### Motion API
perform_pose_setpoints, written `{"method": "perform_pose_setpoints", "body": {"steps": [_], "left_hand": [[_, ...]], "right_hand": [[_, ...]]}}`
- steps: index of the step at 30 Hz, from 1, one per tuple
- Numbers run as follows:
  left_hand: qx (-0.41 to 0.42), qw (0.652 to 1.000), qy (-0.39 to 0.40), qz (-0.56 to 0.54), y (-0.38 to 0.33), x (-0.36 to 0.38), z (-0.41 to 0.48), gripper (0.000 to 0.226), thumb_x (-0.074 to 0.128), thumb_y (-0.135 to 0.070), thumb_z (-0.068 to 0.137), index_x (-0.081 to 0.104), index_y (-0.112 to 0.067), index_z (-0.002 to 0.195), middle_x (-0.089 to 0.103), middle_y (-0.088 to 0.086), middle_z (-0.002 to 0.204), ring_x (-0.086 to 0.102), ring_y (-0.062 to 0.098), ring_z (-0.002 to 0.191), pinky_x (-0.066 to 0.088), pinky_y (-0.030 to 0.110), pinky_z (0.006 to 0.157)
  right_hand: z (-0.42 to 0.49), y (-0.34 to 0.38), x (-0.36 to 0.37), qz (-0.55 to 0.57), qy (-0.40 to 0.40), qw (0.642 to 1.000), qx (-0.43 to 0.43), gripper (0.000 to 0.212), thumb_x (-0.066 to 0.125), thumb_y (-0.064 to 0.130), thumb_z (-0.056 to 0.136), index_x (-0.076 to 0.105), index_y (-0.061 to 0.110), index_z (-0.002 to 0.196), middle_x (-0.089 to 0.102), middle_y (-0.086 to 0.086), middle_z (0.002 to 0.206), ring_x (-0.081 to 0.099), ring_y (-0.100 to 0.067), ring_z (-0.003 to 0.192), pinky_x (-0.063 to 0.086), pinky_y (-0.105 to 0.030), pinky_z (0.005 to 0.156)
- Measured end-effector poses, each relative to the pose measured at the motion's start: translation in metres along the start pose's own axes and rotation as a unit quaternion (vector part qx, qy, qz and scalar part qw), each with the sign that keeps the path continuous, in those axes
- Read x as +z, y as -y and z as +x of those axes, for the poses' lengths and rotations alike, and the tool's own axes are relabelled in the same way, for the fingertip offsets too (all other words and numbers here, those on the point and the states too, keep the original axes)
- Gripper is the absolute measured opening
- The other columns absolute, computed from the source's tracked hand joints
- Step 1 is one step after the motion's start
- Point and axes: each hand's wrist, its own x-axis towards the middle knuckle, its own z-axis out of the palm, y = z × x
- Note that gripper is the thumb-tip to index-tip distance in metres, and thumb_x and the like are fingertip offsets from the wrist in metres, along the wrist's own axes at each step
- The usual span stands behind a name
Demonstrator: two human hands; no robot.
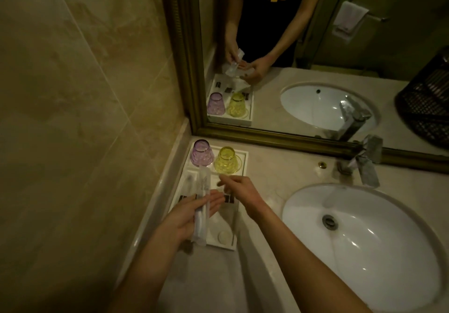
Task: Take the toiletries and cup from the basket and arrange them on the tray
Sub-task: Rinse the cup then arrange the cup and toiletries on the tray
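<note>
A white tray [240, 153] lies on the counter against the left wall. A purple cup [201, 154] and a yellow cup [226, 160] stand upside down at its far end. My left hand [192, 217] holds a long toothbrush in a clear wrapper [202, 205] above the tray, pointing toward the purple cup. My right hand [239, 190] hovers over the middle of the tray with fingers apart and nothing in it. Small dark sachets [228, 199] lie on the tray, partly hidden by my hands. A round white item [223, 236] sits at the near end.
An oval white sink [364, 247] fills the counter to the right, with a chrome faucet [364, 162] behind it. A gold-framed mirror [267, 137] runs along the back. A black wire basket [427, 98] shows in the mirror at the right edge.
</note>
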Motion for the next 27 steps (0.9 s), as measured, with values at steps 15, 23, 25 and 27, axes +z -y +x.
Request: {"method": "perform_pose_setpoints", "body": {"steps": [15, 23, 25, 27], "left_hand": [[0.008, 0.978, -0.127, 0.166, 0.024, -0.040, -0.003, 0.017, 0.065, -0.009, 0.092, 0.070, -0.006, 0.109, 0.076, 0.014, 0.109, 0.070, 0.024, 0.106, 0.054, 0.033, 0.091], [0.179, 0.702, -0.137, 0.676, 0.053, -0.059, -0.009, 0.033, 0.058, -0.010, 0.095, 0.064, -0.014, 0.128, 0.065, 0.003, 0.129, 0.060, 0.018, 0.119, 0.044, 0.030, 0.108], [0.193, 0.670, -0.116, 0.707, 0.066, -0.062, -0.010, 0.038, 0.055, -0.013, 0.097, 0.058, -0.016, 0.135, 0.058, 0.003, 0.140, 0.053, 0.017, 0.127, 0.037, 0.028, 0.114], [0.200, 0.641, -0.116, 0.732, 0.075, -0.065, -0.009, 0.048, 0.052, -0.014, 0.098, 0.047, -0.018, 0.146, 0.046, 0.000, 0.153, 0.042, 0.014, 0.140, 0.025, 0.023, 0.117]], "right_hand": [[0.042, -0.002, 0.014, -0.168, -0.099, 0.976, 0.096, 0.018, 0.082, 0.019, 0.074, 0.073, 0.005, 0.067, 0.068, -0.008, 0.064, 0.065, -0.019, 0.060, 0.050, -0.027, 0.055], [0.046, -0.026, 0.031, -0.309, -0.126, 0.942, 0.027, 0.024, 0.074, 0.027, 0.082, 0.065, 0.006, 0.078, 0.064, -0.013, 0.080, 0.063, -0.030, 0.074, 0.055, -0.038, 0.072], [0.043, -0.028, 0.031, -0.368, -0.129, 0.918, -0.071, 0.014, 0.069, 0.017, 0.087, 0.069, 0.006, 0.095, 0.064, -0.013, 0.098, 0.064, -0.032, 0.086, 0.053, -0.038, 0.074], [0.044, -0.034, 0.033, -0.433, -0.097, 0.878, -0.179, 0.018, 0.067, 0.011, 0.083, 0.071, 0.009, 0.101, 0.066, -0.013, 0.104, 0.064, -0.033, 0.090, 0.052, -0.038, 0.072]]}}
